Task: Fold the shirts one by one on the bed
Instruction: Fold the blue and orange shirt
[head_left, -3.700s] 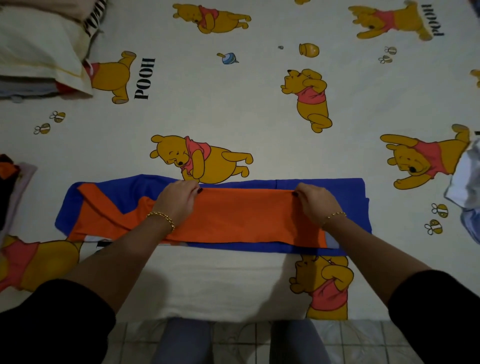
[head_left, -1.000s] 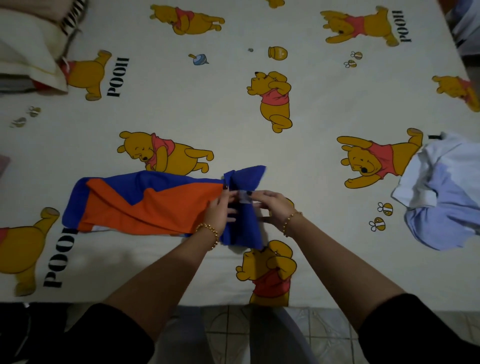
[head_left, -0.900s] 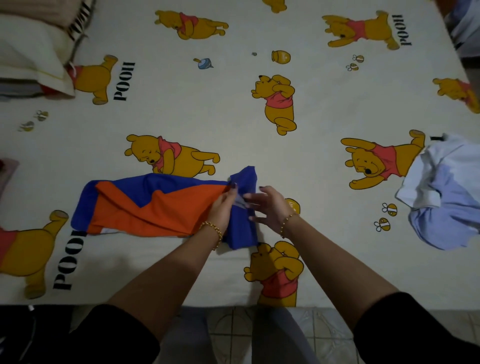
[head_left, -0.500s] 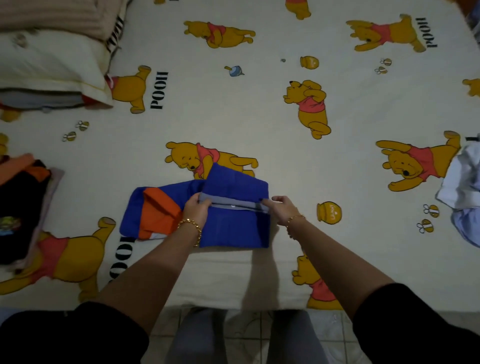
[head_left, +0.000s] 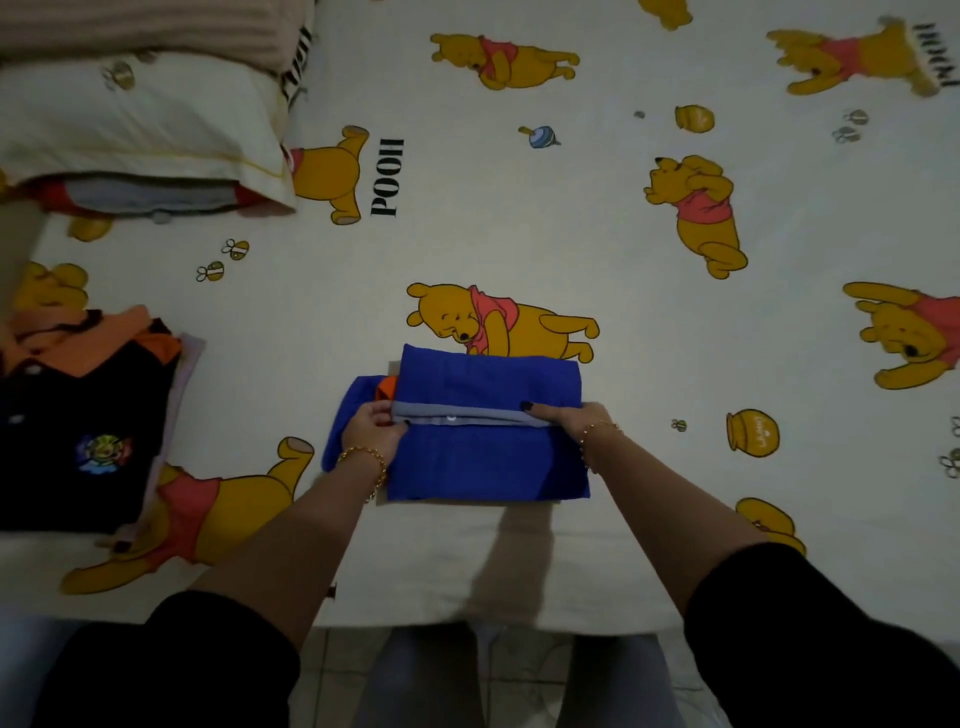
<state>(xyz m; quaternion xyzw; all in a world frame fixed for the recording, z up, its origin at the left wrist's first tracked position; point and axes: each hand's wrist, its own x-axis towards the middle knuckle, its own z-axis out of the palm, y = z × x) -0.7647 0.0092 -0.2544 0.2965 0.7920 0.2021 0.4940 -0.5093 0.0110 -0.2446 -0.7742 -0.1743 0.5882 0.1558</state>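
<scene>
1. The blue shirt (head_left: 488, 457) lies as a folded rectangle in the middle of the frame, on the bed (head_left: 467, 234), close to its near edge.
2. A grey strip (head_left: 467, 418) runs across the shirt from side to side.
3. The left hand (head_left: 371, 423) has its fingers curled round the left end of that strip, gripping the shirt.
4. The right hand (head_left: 566, 415) pinches the strip's right end, one dark-nailed finger lying along it.
5. A bit of orange cloth (head_left: 387, 387) peeks out at the shirt's left side.
6. A stack of folded clothes (head_left: 78, 415) sits at the left edge of the frame.
7. A pillow (head_left: 130, 130) lies at the upper left.
</scene>
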